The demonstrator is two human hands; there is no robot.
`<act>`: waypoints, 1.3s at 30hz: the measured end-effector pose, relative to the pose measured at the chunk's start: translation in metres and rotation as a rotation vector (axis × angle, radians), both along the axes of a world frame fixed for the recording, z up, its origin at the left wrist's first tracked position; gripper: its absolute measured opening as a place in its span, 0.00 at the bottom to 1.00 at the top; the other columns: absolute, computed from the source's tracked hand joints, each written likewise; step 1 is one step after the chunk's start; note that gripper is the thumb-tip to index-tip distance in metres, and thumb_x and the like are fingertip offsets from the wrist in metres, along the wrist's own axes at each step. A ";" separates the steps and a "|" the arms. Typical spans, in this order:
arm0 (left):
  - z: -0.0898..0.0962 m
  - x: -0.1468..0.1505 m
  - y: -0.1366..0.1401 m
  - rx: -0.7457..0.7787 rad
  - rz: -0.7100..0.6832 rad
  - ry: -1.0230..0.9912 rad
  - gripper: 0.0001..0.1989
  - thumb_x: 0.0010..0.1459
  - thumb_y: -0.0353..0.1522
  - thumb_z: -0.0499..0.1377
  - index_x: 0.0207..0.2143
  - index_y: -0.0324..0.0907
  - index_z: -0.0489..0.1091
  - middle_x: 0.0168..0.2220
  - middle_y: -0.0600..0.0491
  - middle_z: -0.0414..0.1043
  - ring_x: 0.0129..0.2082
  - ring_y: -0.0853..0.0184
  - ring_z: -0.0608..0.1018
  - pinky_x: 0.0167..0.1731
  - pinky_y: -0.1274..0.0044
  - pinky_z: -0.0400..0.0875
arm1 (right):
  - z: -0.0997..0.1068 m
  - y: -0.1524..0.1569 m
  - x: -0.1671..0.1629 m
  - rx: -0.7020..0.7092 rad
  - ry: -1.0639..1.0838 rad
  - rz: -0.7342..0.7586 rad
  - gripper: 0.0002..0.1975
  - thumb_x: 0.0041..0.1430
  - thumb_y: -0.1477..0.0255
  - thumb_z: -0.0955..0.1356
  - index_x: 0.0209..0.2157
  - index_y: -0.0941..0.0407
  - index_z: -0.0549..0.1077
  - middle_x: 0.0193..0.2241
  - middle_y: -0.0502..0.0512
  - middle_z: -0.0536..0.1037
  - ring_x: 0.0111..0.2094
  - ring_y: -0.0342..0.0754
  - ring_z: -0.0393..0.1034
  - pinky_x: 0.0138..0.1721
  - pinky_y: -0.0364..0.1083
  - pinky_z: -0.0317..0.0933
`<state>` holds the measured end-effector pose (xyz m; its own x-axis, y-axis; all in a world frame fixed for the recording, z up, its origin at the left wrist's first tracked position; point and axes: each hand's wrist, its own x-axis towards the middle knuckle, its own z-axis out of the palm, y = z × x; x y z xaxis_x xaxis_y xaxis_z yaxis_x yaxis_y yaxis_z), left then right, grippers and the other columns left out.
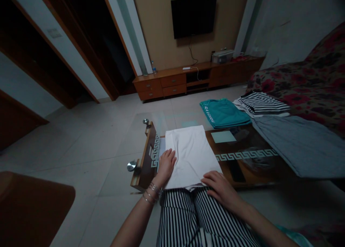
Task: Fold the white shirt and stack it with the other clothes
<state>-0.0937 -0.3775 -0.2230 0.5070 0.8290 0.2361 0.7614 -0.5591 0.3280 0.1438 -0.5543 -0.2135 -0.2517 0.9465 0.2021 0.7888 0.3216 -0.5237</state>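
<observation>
A white folded garment (190,155) lies on the glass-topped coffee table (258,182) in front of my knees, its surface slightly wrinkled. My left hand (167,164), with thin bangles at the wrist, rests on the garment's left edge with its fingers stretched out. At the near right corner, my right hand (219,187) touches the cloth with fingers apart. The near edge of the garment hangs a little toward my striped trousers (180,214). What kind of garment it is, I cannot tell.
Right of the garment lie a folded teal shirt (225,112), a black-and-white striped garment (264,103) and a spread grey garment (302,146). A flowered sofa (302,81) stands at the right. Farther back is a wooden TV cabinet (172,83); a brown seat corner (35,204) shows lower left.
</observation>
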 end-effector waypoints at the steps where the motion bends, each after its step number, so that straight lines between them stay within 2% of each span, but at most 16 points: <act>1: -0.001 -0.002 -0.001 0.004 0.016 0.001 0.16 0.64 0.33 0.50 0.53 0.43 0.67 0.58 0.47 0.63 0.58 0.62 0.63 0.58 0.68 0.56 | -0.003 -0.002 0.002 0.006 -0.015 -0.021 0.12 0.58 0.75 0.65 0.45 0.53 0.72 0.43 0.58 0.72 0.46 0.51 0.63 0.48 0.51 0.58; 3: -0.002 -0.005 -0.001 -0.004 0.049 -0.003 0.15 0.64 0.32 0.50 0.51 0.44 0.69 0.57 0.47 0.64 0.57 0.63 0.64 0.57 0.69 0.57 | -0.008 -0.004 0.006 0.030 -0.037 -0.063 0.09 0.61 0.76 0.63 0.40 0.55 0.73 0.38 0.57 0.73 0.42 0.50 0.64 0.44 0.50 0.59; 7: 0.002 -0.004 -0.003 -0.023 0.086 -0.005 0.12 0.61 0.30 0.53 0.44 0.46 0.74 0.54 0.48 0.67 0.54 0.61 0.66 0.53 0.69 0.60 | -0.009 -0.006 0.009 0.031 -0.063 -0.092 0.09 0.62 0.76 0.61 0.34 0.57 0.73 0.33 0.56 0.72 0.39 0.49 0.64 0.41 0.47 0.57; 10: 0.007 -0.004 0.004 -0.057 0.090 0.017 0.10 0.60 0.28 0.54 0.39 0.45 0.75 0.50 0.49 0.69 0.52 0.62 0.68 0.50 0.71 0.62 | -0.001 0.001 0.018 -0.084 -0.051 0.003 0.10 0.62 0.73 0.62 0.31 0.56 0.74 0.32 0.55 0.73 0.38 0.47 0.65 0.40 0.45 0.57; 12: 0.011 -0.004 0.021 -0.083 0.103 0.035 0.09 0.59 0.27 0.54 0.36 0.43 0.74 0.45 0.49 0.72 0.47 0.65 0.71 0.47 0.74 0.63 | 0.008 0.019 0.030 -0.170 -0.024 0.042 0.10 0.62 0.69 0.63 0.30 0.55 0.75 0.31 0.54 0.74 0.36 0.46 0.67 0.38 0.43 0.56; 15: 0.017 0.000 0.065 -0.087 0.186 0.050 0.09 0.60 0.28 0.52 0.38 0.38 0.72 0.41 0.47 0.73 0.42 0.66 0.73 0.44 0.76 0.65 | 0.024 0.074 0.053 -0.176 -0.019 -0.080 0.11 0.61 0.68 0.63 0.32 0.57 0.76 0.33 0.55 0.76 0.36 0.45 0.68 0.38 0.42 0.57; 17: 0.020 0.007 0.101 -0.083 0.268 0.066 0.11 0.61 0.29 0.50 0.40 0.36 0.71 0.41 0.45 0.73 0.42 0.65 0.74 0.43 0.77 0.65 | 0.033 0.125 0.066 -0.152 -0.084 -0.252 0.11 0.60 0.71 0.63 0.37 0.56 0.76 0.37 0.55 0.77 0.40 0.45 0.70 0.41 0.41 0.57; 21: 0.025 0.024 0.160 -0.099 0.405 0.129 0.13 0.62 0.31 0.49 0.38 0.34 0.71 0.40 0.40 0.74 0.40 0.62 0.76 0.37 0.76 0.66 | 0.036 0.224 0.083 -0.217 -0.226 -0.601 0.14 0.61 0.72 0.61 0.42 0.57 0.76 0.42 0.59 0.78 0.44 0.48 0.71 0.42 0.41 0.60; 23: 0.027 0.031 0.177 -0.107 0.426 0.170 0.13 0.61 0.32 0.50 0.37 0.34 0.71 0.39 0.40 0.75 0.40 0.60 0.77 0.35 0.76 0.66 | 0.032 0.259 0.087 -0.246 -0.255 -0.665 0.16 0.62 0.72 0.59 0.43 0.59 0.76 0.41 0.64 0.78 0.44 0.52 0.72 0.41 0.43 0.62; 26: 0.029 0.038 0.189 -0.100 0.405 0.231 0.11 0.59 0.31 0.52 0.37 0.36 0.72 0.39 0.41 0.75 0.40 0.59 0.77 0.35 0.76 0.67 | 0.027 0.292 0.087 -0.279 -0.307 -0.682 0.16 0.60 0.74 0.60 0.43 0.61 0.77 0.42 0.67 0.77 0.45 0.55 0.73 0.41 0.45 0.64; 29: 0.031 0.042 0.191 -0.082 0.358 0.287 0.11 0.58 0.30 0.53 0.42 0.38 0.70 0.41 0.43 0.74 0.43 0.60 0.76 0.38 0.76 0.67 | 0.027 0.308 0.084 -0.294 -0.367 -0.637 0.16 0.58 0.79 0.61 0.43 0.62 0.77 0.43 0.69 0.77 0.46 0.56 0.72 0.43 0.47 0.64; 32: 0.032 0.044 0.190 -0.075 0.293 0.340 0.11 0.59 0.29 0.51 0.40 0.40 0.71 0.41 0.44 0.74 0.44 0.60 0.76 0.40 0.75 0.67 | 0.031 0.313 0.080 -0.291 -0.422 -0.584 0.16 0.57 0.83 0.61 0.43 0.65 0.77 0.43 0.72 0.76 0.47 0.57 0.71 0.46 0.48 0.64; 35: 0.032 0.043 0.189 -0.065 0.253 0.380 0.12 0.60 0.28 0.49 0.36 0.38 0.72 0.40 0.43 0.74 0.43 0.60 0.76 0.41 0.75 0.67 | 0.033 0.314 0.077 -0.277 -0.461 -0.538 0.15 0.56 0.84 0.62 0.43 0.66 0.77 0.43 0.74 0.76 0.47 0.58 0.72 0.48 0.49 0.63; 39: 0.032 0.040 0.187 -0.040 0.217 0.405 0.12 0.61 0.28 0.48 0.41 0.38 0.70 0.41 0.43 0.73 0.43 0.61 0.75 0.42 0.75 0.68 | 0.034 0.311 0.076 -0.260 -0.498 -0.495 0.14 0.56 0.83 0.64 0.43 0.66 0.77 0.43 0.75 0.76 0.46 0.59 0.72 0.48 0.51 0.63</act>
<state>-0.0537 -0.1908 -0.1911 0.3658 0.9305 0.0202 0.9307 -0.3658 -0.0016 0.2198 -0.2432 -0.1794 0.2131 0.9745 -0.0700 0.9728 -0.2182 -0.0773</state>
